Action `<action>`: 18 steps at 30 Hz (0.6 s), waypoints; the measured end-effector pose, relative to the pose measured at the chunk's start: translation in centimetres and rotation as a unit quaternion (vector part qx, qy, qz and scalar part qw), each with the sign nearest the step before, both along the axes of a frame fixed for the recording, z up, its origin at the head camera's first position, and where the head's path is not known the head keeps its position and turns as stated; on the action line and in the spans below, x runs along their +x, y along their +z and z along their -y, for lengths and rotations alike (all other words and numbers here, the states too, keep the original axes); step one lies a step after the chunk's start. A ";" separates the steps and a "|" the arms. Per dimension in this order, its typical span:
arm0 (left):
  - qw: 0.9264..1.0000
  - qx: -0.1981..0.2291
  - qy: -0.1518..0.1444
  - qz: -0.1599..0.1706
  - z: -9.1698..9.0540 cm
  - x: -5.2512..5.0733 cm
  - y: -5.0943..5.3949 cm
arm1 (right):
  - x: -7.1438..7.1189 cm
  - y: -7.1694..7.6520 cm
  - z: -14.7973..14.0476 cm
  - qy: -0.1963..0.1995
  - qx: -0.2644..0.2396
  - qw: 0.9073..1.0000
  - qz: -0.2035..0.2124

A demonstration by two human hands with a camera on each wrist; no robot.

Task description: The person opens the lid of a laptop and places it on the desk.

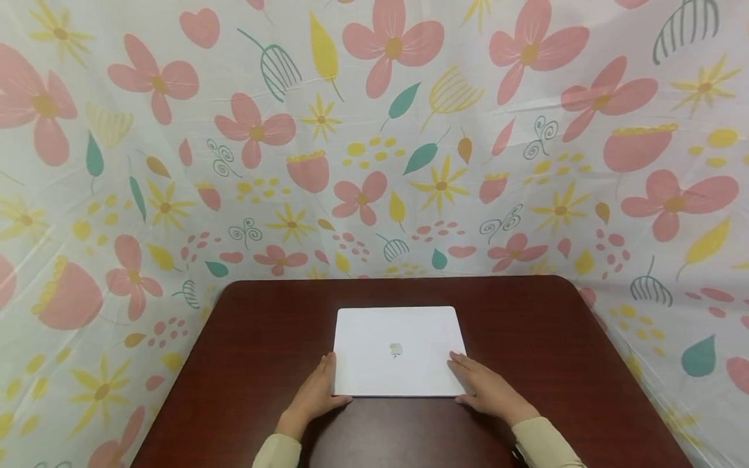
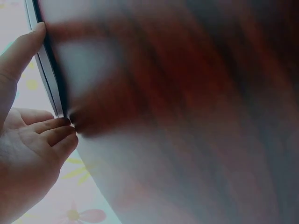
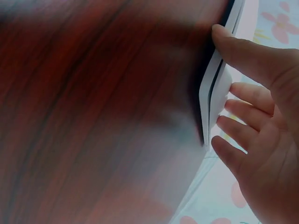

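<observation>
A closed silver laptop (image 1: 398,370) lies flat on the dark brown table, its lid logo facing up. At its left front corner is my left hand (image 1: 312,398); the thumb touches the front edge and the fairly straight fingers lie along the left side. My right hand (image 1: 493,391) is at the right front corner, thumb against the front edge and extended fingertips at the lid's right edge. The left wrist view shows the laptop's thin edge (image 2: 50,77) beside the left palm (image 2: 28,149). In the right wrist view, the right thumb (image 3: 247,56) touches the laptop's front edge.
The reddish-brown wooden table (image 1: 263,325) has rounded far corners and extends around the laptop on all sides. A white sheet (image 1: 363,260) printed with flowers and leaves hangs behind the table and along both its sides.
</observation>
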State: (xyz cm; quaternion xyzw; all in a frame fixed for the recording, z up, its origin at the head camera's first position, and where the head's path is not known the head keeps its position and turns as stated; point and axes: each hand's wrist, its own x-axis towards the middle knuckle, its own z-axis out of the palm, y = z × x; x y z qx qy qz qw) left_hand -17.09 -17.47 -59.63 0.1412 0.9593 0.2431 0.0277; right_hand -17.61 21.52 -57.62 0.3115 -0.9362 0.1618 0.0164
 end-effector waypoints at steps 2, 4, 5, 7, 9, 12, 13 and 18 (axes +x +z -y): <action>1.000 -0.003 0.003 0.001 0.0 0.0 -0.1 | 0.1 0.1 -0.1 -0.001 0.006 1.000 0.009; 1.000 -0.006 0.006 0.003 0.0 0.1 -0.1 | 0.2 0.2 -0.2 -0.001 0.013 1.000 0.015; 1.000 -0.005 0.007 0.005 0.0 0.1 -0.1 | 0.3 0.3 -0.2 -0.002 0.017 1.000 0.016; 1.000 -0.003 0.010 0.010 0.0 0.2 -0.1 | 0.4 0.3 -0.2 -0.001 0.022 1.000 0.012; 1.000 -0.002 0.012 0.013 0.0 0.2 -0.1 | 0.4 0.3 -0.3 0.004 0.023 1.000 -0.003; 1.000 0.001 0.012 0.010 0.1 0.3 -0.1 | 0.5 0.1 -0.3 0.016 0.024 0.999 -0.041; 1.000 0.000 0.012 0.010 0.1 0.3 0.0 | 0.5 0.0 -0.3 0.019 0.024 0.998 -0.053; 1.000 0.005 0.013 0.012 0.2 0.2 0.1 | 0.5 0.0 -0.3 0.032 0.023 0.995 -0.092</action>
